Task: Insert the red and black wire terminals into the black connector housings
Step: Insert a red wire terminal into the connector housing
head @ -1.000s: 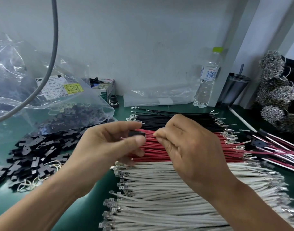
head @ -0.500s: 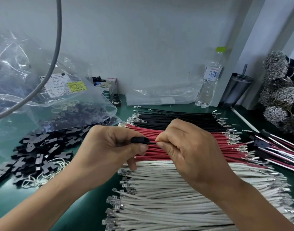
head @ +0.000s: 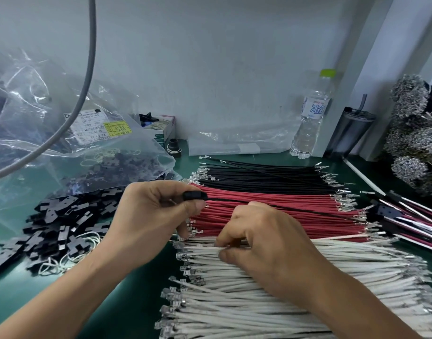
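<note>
Left hand [head: 151, 216]: fingers curled, thumb and forefinger pinching one black connector housing [head: 194, 195], held above the left ends of the red wires [head: 271, 211]. A single black wire [head: 283, 207] runs from the housing's right end, slanting across the red row toward the right edge of the tabletop [head: 126, 314]; terminal seating inside the housing cannot be seen.

Right hand [head: 266, 241]: fingers curled down, tips pinching at the seam where the red row meets the white wires [head: 283, 302]; which wire they hold, cannot tell.

Layout on green tabletop, far to near: black wires [head: 259, 176], red, white, all lying side by side with crimped metal terminals at both ends. Loose black housings [head: 53, 223] heaped near the left edge, partly under a clear plastic bag [head: 63, 133] with a printed label. Finished red/black/white assemblies [head: 410, 223] at the right edge. Water bottle [head: 312, 113] and dark tumbler [head: 352, 130] stand along the back edge.
</note>
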{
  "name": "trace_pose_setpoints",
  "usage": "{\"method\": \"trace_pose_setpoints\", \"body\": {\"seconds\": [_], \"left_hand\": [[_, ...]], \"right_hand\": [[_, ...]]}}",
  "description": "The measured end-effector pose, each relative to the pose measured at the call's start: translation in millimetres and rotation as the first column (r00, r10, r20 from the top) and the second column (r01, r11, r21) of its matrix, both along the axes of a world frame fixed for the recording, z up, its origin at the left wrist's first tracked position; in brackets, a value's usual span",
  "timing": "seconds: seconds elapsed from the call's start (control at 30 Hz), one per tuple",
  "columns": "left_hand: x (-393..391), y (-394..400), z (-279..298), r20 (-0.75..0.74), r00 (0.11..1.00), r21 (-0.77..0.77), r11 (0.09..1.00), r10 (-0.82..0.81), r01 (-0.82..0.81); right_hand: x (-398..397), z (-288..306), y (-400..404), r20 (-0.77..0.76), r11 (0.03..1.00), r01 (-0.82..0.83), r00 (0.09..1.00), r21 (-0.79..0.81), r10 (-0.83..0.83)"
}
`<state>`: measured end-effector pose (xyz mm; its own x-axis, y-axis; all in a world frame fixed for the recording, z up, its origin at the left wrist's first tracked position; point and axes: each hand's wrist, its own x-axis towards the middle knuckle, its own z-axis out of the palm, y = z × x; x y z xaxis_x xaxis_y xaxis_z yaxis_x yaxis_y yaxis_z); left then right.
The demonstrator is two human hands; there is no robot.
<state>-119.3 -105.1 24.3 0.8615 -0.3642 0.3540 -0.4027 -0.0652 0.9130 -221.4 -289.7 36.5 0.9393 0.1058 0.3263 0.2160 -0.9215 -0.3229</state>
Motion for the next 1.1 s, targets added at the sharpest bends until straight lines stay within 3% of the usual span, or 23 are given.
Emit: {"method": "trace_pose_setpoints", "body": {"seconds": [0.13,0.37,0.53,0.83,1.1], "left_hand": [[1.8,1.1,0.2,0.002,1.0,0.001,1.0,0.015,-0.015],[3.8,2.8,-0.3,-0.004,1.0,-0.017,1.0,0.004,-0.004],[3.0,3.5,3.9,-0.064,0.997,-0.055,0.998,-0.034,0.03],[-0.4,3.6,12.2,-0.153,0.984,-0.174,0.982,-0.094,0.066],[-2.4,3.1,15.2,-0.193,0.973,-0.182,0.979,-0.131,0.096]], "right_hand": [[-1.7,3.6,-2.8,-0.023,0.999,-0.009,1.0,0.038,0.009],[-0.3,6.3,-7.3,0.038,0.967,0.033,0.998,0.253,-0.044],[2.7,9.0,-16.2,0.228,0.926,-0.035,0.972,0.377,-0.056],[-0.6,16.5,-20.1,0.446,0.979,-0.053,0.894,0.195,-0.04],[1.2,12.9,-15.5,0.462,0.993,-0.029,0.886,0.119,-0.03]]}}
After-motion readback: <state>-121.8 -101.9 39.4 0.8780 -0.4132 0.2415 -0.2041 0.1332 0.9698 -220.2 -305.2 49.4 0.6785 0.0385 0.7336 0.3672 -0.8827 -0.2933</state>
